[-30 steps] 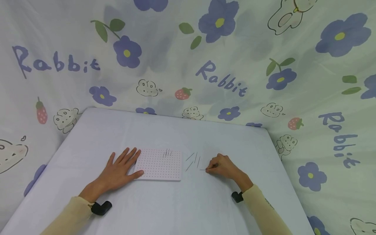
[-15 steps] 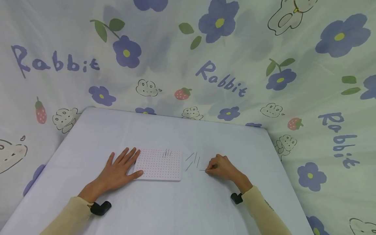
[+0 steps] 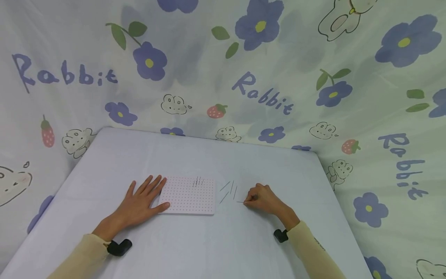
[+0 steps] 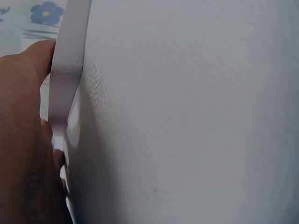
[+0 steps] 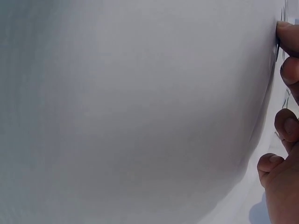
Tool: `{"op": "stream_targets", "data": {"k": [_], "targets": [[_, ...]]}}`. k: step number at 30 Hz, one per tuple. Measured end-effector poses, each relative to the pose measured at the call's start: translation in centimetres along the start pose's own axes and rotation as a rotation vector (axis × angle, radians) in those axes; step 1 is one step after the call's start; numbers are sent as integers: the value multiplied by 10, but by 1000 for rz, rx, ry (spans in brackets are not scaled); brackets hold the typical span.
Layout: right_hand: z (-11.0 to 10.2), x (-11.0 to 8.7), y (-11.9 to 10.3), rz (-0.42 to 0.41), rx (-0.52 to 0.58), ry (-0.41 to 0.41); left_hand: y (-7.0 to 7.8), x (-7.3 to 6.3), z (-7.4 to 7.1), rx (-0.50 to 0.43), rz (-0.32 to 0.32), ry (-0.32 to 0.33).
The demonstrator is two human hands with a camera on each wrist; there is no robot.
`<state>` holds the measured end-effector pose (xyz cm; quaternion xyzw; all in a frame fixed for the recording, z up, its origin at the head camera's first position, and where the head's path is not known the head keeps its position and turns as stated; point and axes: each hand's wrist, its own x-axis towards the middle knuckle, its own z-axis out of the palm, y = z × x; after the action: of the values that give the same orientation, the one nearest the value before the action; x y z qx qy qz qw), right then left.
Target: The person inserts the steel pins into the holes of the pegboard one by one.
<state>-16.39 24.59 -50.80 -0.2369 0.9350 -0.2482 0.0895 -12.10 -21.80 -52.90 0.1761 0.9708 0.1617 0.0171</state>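
My left hand lies with its fingers spread at the left edge of a white pegboard dotted with rows of small holes. Its thumb rests on the board's near left corner, and the left wrist view shows the thumb against the board's edge. Several thin dark needles stand in the board near its far right corner. To the right, my right hand pinches a thin dark needle low at the table; its tip points left. In the right wrist view the fingertips hide most of it.
Several loose needles lie on the white tabletop between the board and my right hand. A printed flower and rabbit cloth hangs behind the table and at its sides. Black wrist cameras sit at both sleeves.
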Motion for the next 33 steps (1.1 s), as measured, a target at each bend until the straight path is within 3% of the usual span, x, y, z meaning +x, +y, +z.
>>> {"op": "stream_targets", "data": {"k": [16,33], "targets": [[-1,-2,-2,-2,-38,-8,3,-1,-4,-10,1,-5],[-15,15,-9,-149,-48,10,4,-2,-5,-11,7,-2]]}}
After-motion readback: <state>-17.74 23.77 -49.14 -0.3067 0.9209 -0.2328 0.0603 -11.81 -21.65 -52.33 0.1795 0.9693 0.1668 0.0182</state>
